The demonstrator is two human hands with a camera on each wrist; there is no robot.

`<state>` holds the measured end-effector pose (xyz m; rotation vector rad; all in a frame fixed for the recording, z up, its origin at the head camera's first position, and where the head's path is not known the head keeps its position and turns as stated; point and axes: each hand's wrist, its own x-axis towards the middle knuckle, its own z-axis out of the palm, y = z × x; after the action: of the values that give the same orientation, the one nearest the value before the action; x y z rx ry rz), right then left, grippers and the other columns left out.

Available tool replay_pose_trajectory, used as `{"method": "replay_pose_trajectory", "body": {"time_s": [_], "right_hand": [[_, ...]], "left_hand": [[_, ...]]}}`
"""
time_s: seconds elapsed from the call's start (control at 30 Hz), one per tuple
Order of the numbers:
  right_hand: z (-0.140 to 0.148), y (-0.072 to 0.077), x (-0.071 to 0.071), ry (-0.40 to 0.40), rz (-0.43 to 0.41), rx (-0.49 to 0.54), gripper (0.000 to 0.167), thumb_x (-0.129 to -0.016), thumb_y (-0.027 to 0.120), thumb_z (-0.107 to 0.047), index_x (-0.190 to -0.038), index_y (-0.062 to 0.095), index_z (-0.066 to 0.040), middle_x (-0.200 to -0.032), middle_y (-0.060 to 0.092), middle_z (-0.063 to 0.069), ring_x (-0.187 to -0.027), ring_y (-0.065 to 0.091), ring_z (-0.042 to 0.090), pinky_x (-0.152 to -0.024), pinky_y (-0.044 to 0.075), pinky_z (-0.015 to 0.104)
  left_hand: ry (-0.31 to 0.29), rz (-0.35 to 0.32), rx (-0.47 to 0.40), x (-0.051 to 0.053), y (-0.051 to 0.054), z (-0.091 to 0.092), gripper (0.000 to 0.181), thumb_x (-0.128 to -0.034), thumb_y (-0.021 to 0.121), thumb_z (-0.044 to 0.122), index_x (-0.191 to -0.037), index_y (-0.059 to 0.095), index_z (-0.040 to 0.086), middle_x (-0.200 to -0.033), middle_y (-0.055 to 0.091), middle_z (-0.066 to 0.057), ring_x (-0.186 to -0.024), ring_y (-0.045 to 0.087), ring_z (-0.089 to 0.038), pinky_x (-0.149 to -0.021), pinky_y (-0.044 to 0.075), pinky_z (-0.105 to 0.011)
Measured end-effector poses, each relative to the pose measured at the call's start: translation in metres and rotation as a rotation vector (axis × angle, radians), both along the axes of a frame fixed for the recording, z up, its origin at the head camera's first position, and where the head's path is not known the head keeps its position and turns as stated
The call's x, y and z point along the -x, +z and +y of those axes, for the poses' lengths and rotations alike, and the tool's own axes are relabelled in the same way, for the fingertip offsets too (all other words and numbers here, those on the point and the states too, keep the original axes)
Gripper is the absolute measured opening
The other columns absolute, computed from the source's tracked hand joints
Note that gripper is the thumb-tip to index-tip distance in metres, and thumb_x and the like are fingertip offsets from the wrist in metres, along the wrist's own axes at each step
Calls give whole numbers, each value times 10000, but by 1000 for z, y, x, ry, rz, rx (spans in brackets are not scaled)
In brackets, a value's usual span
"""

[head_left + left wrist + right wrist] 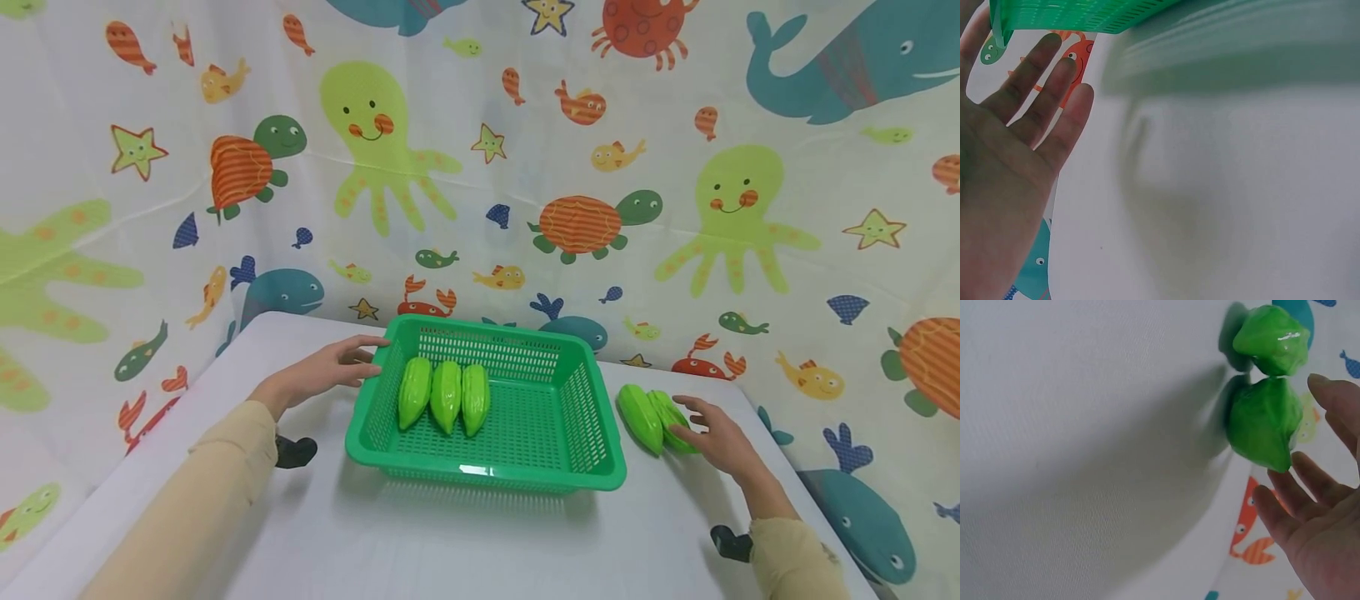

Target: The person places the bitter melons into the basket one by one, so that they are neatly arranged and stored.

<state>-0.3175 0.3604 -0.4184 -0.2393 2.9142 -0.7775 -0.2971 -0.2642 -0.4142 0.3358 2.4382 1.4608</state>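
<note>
In the head view a green plastic basket [491, 477] stands at the middle of the table, with three green star fruits [446, 398] side by side in its left half. Two more star fruits, a left one [640, 418] and a right one [670, 417], lie close together to its right. My left hand [324, 368] is at the basket's left rim, fingers fairly straight, seemingly touching it. My right hand [716, 435] reaches over the right star fruit's outer side. In the right wrist view, its fingers [1275, 515] are spread beside the nearer star fruit [1266, 423], not gripping it.
The white table [450, 542] carries the basket and fruit. A curtain [480, 175] printed with sea animals hangs behind it and along the sides. Dark wrist-worn pieces stick out under the left sleeve [296, 452] and the right sleeve [729, 543].
</note>
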Motion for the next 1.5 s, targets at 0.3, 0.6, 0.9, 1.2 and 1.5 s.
{"method": "replay_pose_trajectory", "body": {"time_s": [0.3,0.6,0.9,1.2,1.5], "right_hand": [[5,-5,8,40,-48,24,641,-942,649,-357,-1449,409,-47,-1460,357,292,-1274,396,521,-944,443,646],[7,-5,11,102,-59,4,536,-960,631,-295,-1406,464,-48,-1445,372,310,-1240,422,543,-959,431,646],[10,0,10,92,-125,-56,563,-960,625,-309,-1426,440,-52,-1439,356,336,-1231,403,558,-943,426,666],[15,7,10,101,-157,-119,640,-933,653,-344,-1444,412,-44,-1388,390,350,-1205,384,541,-923,381,727],[18,6,19,44,-148,-98,555,-939,637,-338,-1380,479,-41,-1306,445,347,-1103,461,487,-864,471,625]], "left_hand": [[1,-3,1,1,0,0,654,-944,607,463,-1503,342,253,-1491,381,-191,-1358,379,-386,-1032,439,-527],[1,-6,-2,2,0,-1,662,-940,610,470,-1504,339,254,-1487,386,-191,-1352,388,-385,-1031,440,-529],[1,1,4,2,0,0,646,-946,603,465,-1501,342,261,-1480,395,-196,-1345,396,-390,-1032,433,-542],[14,-8,29,0,2,3,661,-942,598,482,-1506,332,261,-1482,393,-195,-1341,403,-389,-1036,426,-546],[23,-6,28,2,3,6,662,-946,596,477,-1509,328,257,-1480,393,-193,-1342,399,-387,-1037,426,-544]]}}
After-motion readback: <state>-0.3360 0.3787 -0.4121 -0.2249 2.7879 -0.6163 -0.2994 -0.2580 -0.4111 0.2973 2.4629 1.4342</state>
